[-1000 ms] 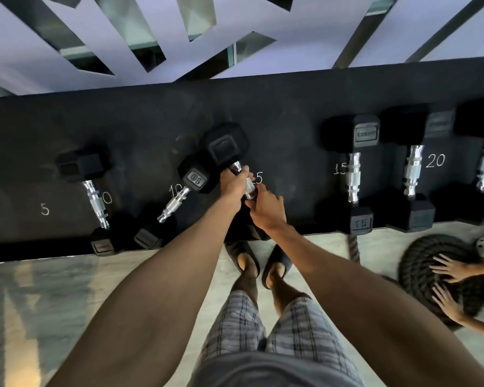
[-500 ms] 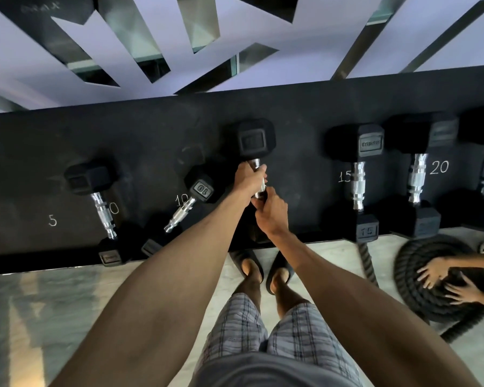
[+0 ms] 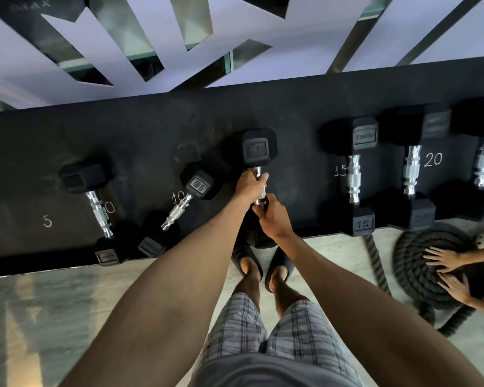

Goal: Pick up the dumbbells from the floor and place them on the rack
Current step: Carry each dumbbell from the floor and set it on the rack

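A black hex dumbbell lies on the black rack, its chrome handle pointing toward me. My left hand grips the upper part of the handle. Just below it, my right hand grips the lower part. The dumbbell's near head is mostly hidden behind my hands. It sits in the gap between the dumbbell marked 10 and the dumbbell marked 15.
Another dumbbell lies at the left, and larger ones by the chalked 20 at the right. A coiled black battle rope lies on the floor at right, with another person's hands on it. My slippered feet stand at the rack's edge.
The dumbbell has swung from tilted left to straight, moving right away from the 10 dumbbell, with both hands staying on the handle. The other person's hands shifted on the rope.
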A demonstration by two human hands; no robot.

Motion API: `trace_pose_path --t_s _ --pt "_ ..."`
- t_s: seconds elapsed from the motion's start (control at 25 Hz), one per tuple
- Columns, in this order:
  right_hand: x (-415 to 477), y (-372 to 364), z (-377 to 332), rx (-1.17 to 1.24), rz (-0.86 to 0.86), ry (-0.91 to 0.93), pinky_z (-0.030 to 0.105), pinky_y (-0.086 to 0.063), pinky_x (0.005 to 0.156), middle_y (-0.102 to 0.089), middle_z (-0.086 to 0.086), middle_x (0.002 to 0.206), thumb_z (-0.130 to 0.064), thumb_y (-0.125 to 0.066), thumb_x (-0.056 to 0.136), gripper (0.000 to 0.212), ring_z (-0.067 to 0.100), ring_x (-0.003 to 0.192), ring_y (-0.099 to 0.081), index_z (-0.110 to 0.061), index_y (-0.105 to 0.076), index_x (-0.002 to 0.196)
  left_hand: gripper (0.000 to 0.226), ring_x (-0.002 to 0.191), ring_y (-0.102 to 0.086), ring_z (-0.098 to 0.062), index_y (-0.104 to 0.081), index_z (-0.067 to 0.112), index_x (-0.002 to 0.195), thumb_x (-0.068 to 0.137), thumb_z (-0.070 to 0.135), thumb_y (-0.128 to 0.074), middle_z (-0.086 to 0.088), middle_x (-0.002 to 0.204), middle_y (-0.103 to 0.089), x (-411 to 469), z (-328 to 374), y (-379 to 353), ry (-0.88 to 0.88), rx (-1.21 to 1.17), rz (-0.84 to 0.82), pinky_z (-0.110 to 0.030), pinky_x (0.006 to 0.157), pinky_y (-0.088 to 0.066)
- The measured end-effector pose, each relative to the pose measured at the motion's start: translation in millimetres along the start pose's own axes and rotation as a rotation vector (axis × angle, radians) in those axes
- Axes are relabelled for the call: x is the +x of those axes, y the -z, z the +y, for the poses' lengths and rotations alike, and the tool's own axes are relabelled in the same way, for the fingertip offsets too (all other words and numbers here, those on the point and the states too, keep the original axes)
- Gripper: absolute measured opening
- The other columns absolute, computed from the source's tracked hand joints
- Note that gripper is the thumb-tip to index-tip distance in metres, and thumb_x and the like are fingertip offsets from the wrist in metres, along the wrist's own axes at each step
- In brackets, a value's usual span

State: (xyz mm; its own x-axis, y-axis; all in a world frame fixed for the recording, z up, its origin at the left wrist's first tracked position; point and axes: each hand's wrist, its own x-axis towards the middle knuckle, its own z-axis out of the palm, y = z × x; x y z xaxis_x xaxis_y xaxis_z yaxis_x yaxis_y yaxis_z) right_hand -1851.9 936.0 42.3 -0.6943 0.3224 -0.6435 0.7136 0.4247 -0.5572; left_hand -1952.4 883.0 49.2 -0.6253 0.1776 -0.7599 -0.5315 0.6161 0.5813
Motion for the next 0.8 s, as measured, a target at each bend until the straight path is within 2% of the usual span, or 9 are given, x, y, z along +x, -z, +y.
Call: trace_pose_path --t_s 0.08,0.2,0.28,0.4,0.56,0.72,0.8 --pt "-6.1 3.9 -1.4 -0.066 -0.007 0.016 0.046 -0.049 0.089 -0.067 0.012 0.11 -0.029 -0.056 0.096 0.034 0.035 0.105 -0.063 -0.008 -0.049 0.122 0.044 0.112 -0.061 -0.026 -0.054 0.006 0.124 0.093 0.037 -0.058 -0.01 0.119 -0.064 -11.9 -7.9 7.6 -0.001 0.11 0.019 -0.03 0.091 -0.047" --pt "-27.3 12.4 -1.3 -0.27 0.108 0.096 0.046 -0.047 0.09 -0.066 0.012 0.113 -0.023 -0.05 0.098 0.029 0.032 0.109 -0.059 -0.009 -0.052 0.123 0.033 0.11 -0.062 -0.024 -0.061 0.012 0.115 0.092 0.035 -0.061 -0.007 0.116 -0.067 -37.0 -32.2 29.0 -0.053 0.297 0.113 -0.027 0.084 -0.043" --pt "-44.7 17.9 -5.2 -0.348 0.192 0.173 0.047 -0.05 0.09 -0.065 0.013 0.113 -0.018 -0.047 0.097 0.024 0.032 0.109 -0.059 -0.008 -0.057 0.117 0.024 0.104 -0.065 -0.026 -0.063 0.017 0.108 0.09 0.032 -0.062 -0.009 0.11 -0.07 -55.3 -49.3 48.2 -0.067 0.359 0.137 -0.028 0.087 -0.048" --pt "-66.8 14.4 -17.7 -0.269 0.15 0.227 0.041 -0.054 0.082 -0.068 0.011 0.104 -0.015 -0.044 0.098 0.02 0.031 0.097 -0.064 -0.009 -0.06 0.107 0.018 0.1 -0.067 -0.029 -0.064 0.019 0.104 0.088 0.027 -0.064 -0.01 0.106 -0.07 -83.7 -70.5 76.3 -0.047 0.417 0.162 -0.04 0.09 -0.054" --pt "-76.9 -16.4 -42.3 -0.181 0.03 0.246 0.035 -0.053 0.075 -0.069 0.005 0.09 -0.013 -0.046 0.095 0.02 0.024 0.087 -0.066 -0.011 -0.065 0.1 0.022 0.112 -0.062 -0.025 -0.066 0.017 0.11 0.089 0.024 -0.064 -0.006 0.119 -0.066 -112.2 -97.9 104.9 -0.067 0.467 0.268 -0.036 0.095 -0.05" --pt "-66.6 -71.3 -61.0 -0.011 -0.086 0.194 0.042 -0.057 0.082 -0.074 0.007 0.084 -0.014 -0.048 0.09 0.021 0.026 0.085 -0.07 -0.022 -0.062 0.077 0.039 0.121 -0.053 -0.028 -0.054 0.012 0.125 0.089 0.02 -0.066 -0.011 0.126 -0.058 -111.6 -131.1 137.7 -0.096 0.421 0.362 -0.04 0.1 -0.045" --pt "-56.6 -94.1 -70.5 0.126 -0.099 0.117 0.047 -0.058 0.084 -0.075 0.01 0.086 -0.015 -0.051 0.09 0.02 0.028 0.084 -0.071 -0.023 -0.063 0.075 0.045 0.124 -0.05 -0.029 -0.052 0.009 0.129 0.087 0.018 -0.067 -0.012 0.13 -0.053 -102.0 -143.8 155.5 -0.118 0.411 0.389 -0.042 0.104 -0.042"
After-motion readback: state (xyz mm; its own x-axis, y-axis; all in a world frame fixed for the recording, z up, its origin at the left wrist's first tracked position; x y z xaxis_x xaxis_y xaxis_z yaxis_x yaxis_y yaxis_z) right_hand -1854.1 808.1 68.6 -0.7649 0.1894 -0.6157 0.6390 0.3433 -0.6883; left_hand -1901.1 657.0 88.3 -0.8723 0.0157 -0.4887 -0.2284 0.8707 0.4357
